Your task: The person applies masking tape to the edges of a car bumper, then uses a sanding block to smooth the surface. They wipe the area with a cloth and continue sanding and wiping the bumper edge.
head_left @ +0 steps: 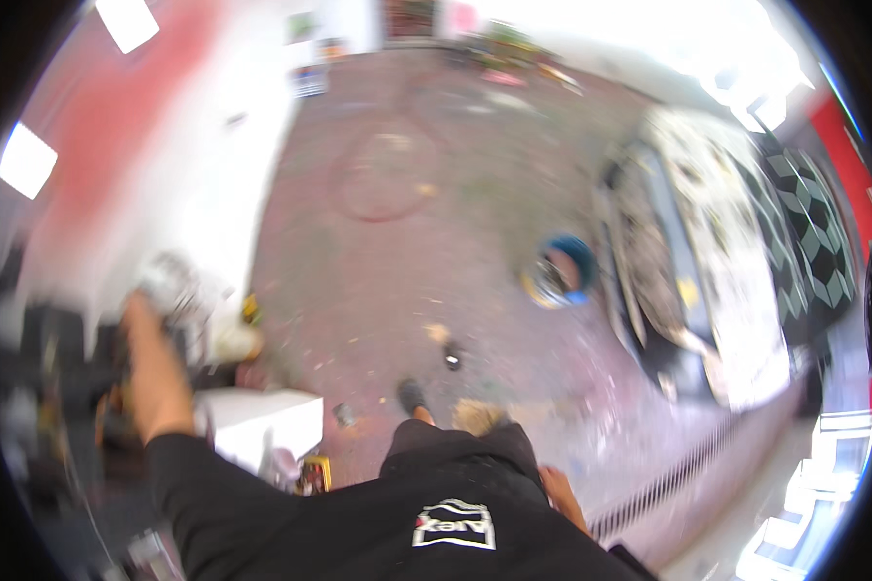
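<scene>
Status: my left arm is stretched out to the left, left hand [138, 308] at or right beside a pale, blurred thing [170, 281] near the white wall [218, 189]. That's the thing I'm working at. Motion blur is heavy, so I can't tell whether the fingers are touching it, closed on it or loose.

Right hand [556, 484] is low by my right hip, partly cut off by my shirt [358, 518]. Can't tell if it's curled or open; I see nothing sticking out of it.

Progress, my read: the reach is done, the arm is out at the thing. A firm hold isn't confirmed, and nothing is visibly lifted clear or carried. So I'd call this early: grip left to settle, the rest I can't judge from here.

Around the left side: dark clutter [53, 339], too smeared to sort out, and a white box [262, 416] just inboard of my forearm, with a small yellow-edged container [316, 474] by its near end.

Rest of the bay: blue tub [583, 257] with stuff in it on the floor [484, 165], near a pale car-like body [746, 300] on the right. Both are well away from my left hand, and neither hand is on them. Small dark object [452, 358] on the floor ahead of my foot [412, 395], contents of the tub unreadable.
</scene>
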`<state>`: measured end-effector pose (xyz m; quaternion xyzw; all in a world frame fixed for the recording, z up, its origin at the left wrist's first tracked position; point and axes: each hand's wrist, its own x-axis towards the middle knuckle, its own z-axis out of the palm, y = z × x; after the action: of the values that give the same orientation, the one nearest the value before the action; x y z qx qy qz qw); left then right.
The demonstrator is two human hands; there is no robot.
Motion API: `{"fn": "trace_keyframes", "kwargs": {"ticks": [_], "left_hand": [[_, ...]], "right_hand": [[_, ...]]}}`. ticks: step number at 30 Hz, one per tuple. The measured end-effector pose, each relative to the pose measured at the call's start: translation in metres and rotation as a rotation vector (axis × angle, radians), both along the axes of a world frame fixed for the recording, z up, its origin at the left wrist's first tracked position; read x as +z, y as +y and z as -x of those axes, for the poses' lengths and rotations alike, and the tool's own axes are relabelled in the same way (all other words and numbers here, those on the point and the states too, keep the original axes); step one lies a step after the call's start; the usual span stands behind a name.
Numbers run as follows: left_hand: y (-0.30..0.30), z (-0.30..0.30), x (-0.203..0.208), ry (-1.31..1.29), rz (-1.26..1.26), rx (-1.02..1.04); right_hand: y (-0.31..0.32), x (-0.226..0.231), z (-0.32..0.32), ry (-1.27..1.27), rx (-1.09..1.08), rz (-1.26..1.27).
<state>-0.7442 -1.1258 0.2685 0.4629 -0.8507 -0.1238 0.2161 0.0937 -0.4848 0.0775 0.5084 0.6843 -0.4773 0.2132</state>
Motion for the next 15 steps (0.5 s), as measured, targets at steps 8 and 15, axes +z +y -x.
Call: {"fn": "trace_keyframes", "kwargs": {"ticks": [8, 15], "left_hand": [[-0.01, 0.015, 0.036, -0.063, 0.182, -0.133], [-0.025, -0.015, 0.083, 0.015, 0.303, -0.14]], "right_hand": [[-0.041, -0.022, 0.027, 0.058, -0.328, 0.022], [-0.036, -0.037, 0.052, 0.104, -0.378, -0.011]]}}
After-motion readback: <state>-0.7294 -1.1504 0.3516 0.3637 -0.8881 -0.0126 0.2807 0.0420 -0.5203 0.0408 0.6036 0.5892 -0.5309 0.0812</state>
